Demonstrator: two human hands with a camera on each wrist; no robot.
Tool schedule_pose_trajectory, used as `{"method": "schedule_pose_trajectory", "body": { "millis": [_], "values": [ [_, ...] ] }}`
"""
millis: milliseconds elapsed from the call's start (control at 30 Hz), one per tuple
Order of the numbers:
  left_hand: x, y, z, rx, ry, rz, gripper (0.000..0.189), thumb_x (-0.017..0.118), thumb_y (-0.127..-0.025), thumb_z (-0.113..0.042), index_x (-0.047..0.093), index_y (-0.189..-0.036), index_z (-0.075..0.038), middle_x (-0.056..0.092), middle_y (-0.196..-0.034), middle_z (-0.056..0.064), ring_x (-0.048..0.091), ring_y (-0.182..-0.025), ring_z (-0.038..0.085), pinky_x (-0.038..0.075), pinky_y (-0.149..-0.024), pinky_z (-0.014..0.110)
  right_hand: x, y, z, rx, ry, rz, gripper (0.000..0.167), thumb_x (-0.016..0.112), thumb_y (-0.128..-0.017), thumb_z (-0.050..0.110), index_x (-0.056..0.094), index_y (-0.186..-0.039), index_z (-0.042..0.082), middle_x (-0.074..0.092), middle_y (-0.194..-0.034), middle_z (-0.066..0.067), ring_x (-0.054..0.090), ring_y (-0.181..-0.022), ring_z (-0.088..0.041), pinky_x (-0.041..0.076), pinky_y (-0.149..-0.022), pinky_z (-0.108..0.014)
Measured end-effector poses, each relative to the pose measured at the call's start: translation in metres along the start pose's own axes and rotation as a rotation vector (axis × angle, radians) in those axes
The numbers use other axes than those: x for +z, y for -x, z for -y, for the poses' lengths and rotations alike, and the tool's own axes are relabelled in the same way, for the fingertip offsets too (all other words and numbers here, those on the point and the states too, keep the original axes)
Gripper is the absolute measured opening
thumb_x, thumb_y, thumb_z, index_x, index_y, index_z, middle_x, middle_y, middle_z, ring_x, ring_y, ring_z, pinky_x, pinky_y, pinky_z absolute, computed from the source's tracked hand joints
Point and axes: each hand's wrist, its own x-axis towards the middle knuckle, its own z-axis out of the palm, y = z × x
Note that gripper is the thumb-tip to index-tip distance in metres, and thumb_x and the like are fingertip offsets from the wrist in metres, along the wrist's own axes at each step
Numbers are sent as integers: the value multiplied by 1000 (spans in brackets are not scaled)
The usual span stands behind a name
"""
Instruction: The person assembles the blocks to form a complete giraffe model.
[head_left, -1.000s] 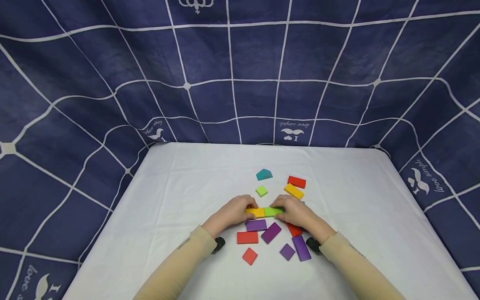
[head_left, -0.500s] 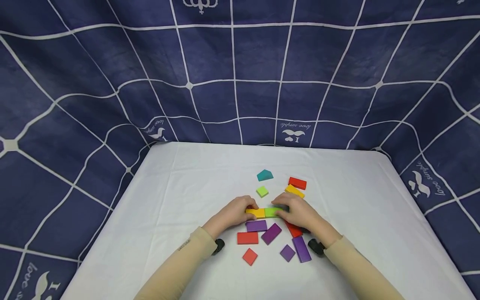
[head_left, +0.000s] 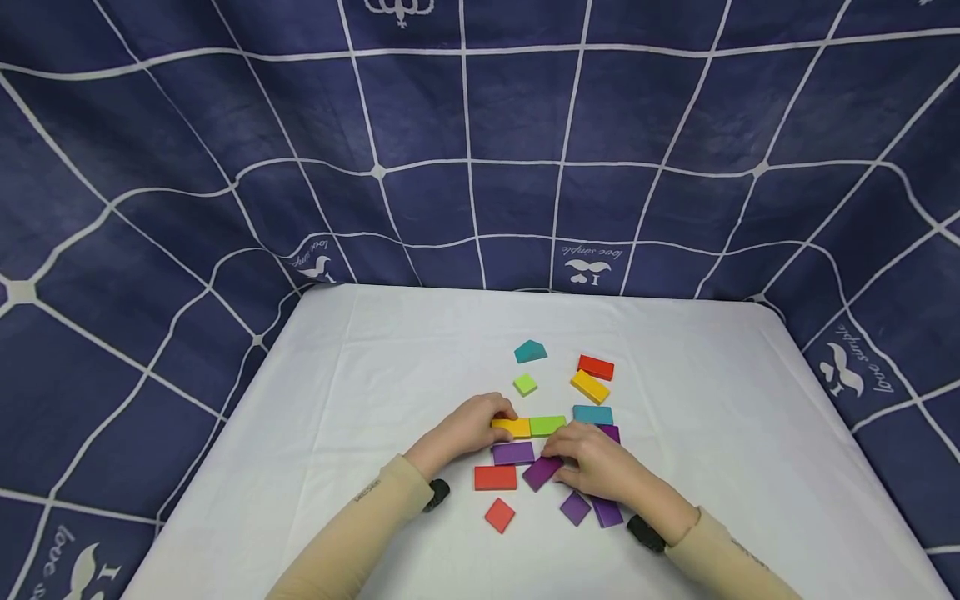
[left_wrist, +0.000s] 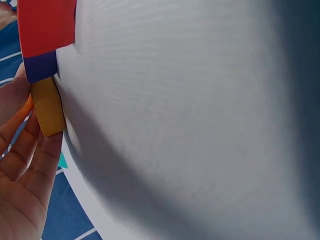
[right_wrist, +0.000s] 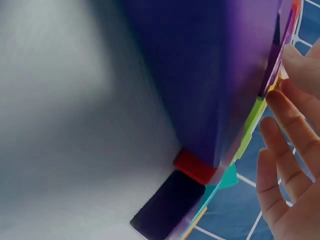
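Observation:
My left hand (head_left: 480, 419) grips the yellow block (head_left: 513, 427) between thumb and fingers at its left part; the left wrist view shows the same yellow block (left_wrist: 48, 107) against the fingers. End to end with it, a light green block (head_left: 548, 426) lies to the right. My right hand (head_left: 600, 462) has its thumb and fingertips round the upper right end of a tilted dark purple block (head_left: 541, 474). In the right wrist view the thumb (right_wrist: 295, 62) meets a purple edge. A purple block (head_left: 513, 453) and a red block (head_left: 496, 477) lie below the yellow one.
A red square (head_left: 499, 516) and purple square (head_left: 575, 507) lie nearer. Behind are a teal block (head_left: 530, 352), green square (head_left: 526, 384), red block (head_left: 596, 367) and yellow-orange block (head_left: 590, 387). A blue block (head_left: 592, 415) lies beyond my right hand, which partly covers purple blocks.
My right hand has let go of the light green block and moved nearer and down to the tilted dark purple block. The blue block has come into view. My left hand stays on the yellow block.

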Motion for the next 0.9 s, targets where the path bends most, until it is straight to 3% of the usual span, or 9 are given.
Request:
{"method": "schedule_pose_trajectory", "body": {
  "millis": [333,667,900],
  "values": [
    [-2,0,2,13,15,-15,24,77,-86,-23,73,-107,-13,67,-97,-3,57,-87,11,53,-90,29,1,4,2,25,66,23,22,84,-78,20,75,-97,17,65,-95,10,59,-96,-12,51,-91,-38],
    [-1,-1,1,-2,14,-8,25,77,-86,-23,73,-108,-13,67,-98,-3,57,-88,10,53,-90,28,-3,11,-4,125,104,-20,22,84,-75,15,74,-95,14,65,-94,6,56,-93,-13,54,-86,-37],
    [0,-1,2,7,25,-16,24,77,-86,-22,72,-108,-12,67,-98,-3,58,-89,10,53,-90,29,0,6,-10,141,107,-60,22,84,-76,14,75,-96,11,65,-94,3,59,-96,-17,55,-88,-38]
  ]
}}
